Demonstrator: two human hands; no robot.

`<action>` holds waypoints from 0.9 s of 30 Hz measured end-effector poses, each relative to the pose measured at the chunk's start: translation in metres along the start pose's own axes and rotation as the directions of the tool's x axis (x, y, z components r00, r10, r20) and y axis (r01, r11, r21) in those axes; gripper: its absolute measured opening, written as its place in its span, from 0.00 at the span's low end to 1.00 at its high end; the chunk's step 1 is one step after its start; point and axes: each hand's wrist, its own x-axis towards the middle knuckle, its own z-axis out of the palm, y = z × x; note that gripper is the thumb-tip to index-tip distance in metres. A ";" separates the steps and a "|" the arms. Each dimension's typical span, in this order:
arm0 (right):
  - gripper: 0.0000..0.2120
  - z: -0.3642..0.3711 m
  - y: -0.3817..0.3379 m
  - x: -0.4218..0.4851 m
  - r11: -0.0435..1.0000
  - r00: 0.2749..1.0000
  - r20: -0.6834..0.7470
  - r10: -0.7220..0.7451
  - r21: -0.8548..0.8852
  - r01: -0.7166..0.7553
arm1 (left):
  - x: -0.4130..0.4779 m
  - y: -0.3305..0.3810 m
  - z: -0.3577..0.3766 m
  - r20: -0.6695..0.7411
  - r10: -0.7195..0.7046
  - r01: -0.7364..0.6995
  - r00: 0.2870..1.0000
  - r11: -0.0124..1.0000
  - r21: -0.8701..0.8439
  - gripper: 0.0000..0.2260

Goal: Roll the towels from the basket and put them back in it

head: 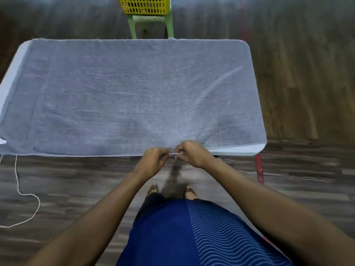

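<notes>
A large grey-blue towel [134, 93] lies spread flat over a white table [249, 149], covering almost all of it. At the near edge, right of the middle, my left hand [153, 160] and my right hand [192, 152] sit close together, both with fingers curled, pinching the towel's near hem between them. Creases fan out across the cloth from that spot toward the far right. The yellow slotted basket [144, 5] stands beyond the table's far edge at the top of the view; its inside is hidden.
The basket rests on a green stool [151, 22]. A white cord [26, 194] trails over the dark wood floor at the left. A red table leg [259, 167] shows at the near right corner. My bare feet [172, 190] stand just in front of the table.
</notes>
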 end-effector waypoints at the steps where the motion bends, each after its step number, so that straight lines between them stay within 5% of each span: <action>1: 0.08 0.000 0.007 -0.002 0.998 1.000 0.006 -0.004 -0.068 0.004 | -0.003 -0.001 0.000 -0.013 0.006 -0.006 1.000 1.000 0.022 0.07; 6: 0.10 -0.005 0.056 -0.027 0.981 0.987 -0.079 0.141 -0.124 -0.151 | -0.020 -0.005 0.002 -0.003 -0.040 0.040 0.999 0.999 0.007 0.08; 11: 0.10 -0.015 0.080 -0.062 0.987 0.977 -0.154 0.150 -0.040 -0.158 | -0.018 0.001 0.014 -0.057 -0.056 0.062 0.997 0.993 0.105 0.08; 16: 0.09 -0.012 0.077 -0.086 0.990 0.970 -0.198 0.141 0.045 -0.135 | 0.008 0.046 0.053 0.041 0.139 -0.145 0.989 0.944 0.297 0.27; 20: 0.09 -0.015 0.075 -0.091 0.988 0.946 -0.283 0.155 0.058 -0.144 | 0.036 0.076 0.075 0.027 0.151 -0.153 0.988 0.956 0.251 0.12; 27: 0.09 -0.026 0.123 -0.115 0.872 0.811 -0.362 0.459 0.010 -0.489 | 0.032 0.088 0.068 0.055 0.192 -0.195 0.980 0.978 0.070 0.10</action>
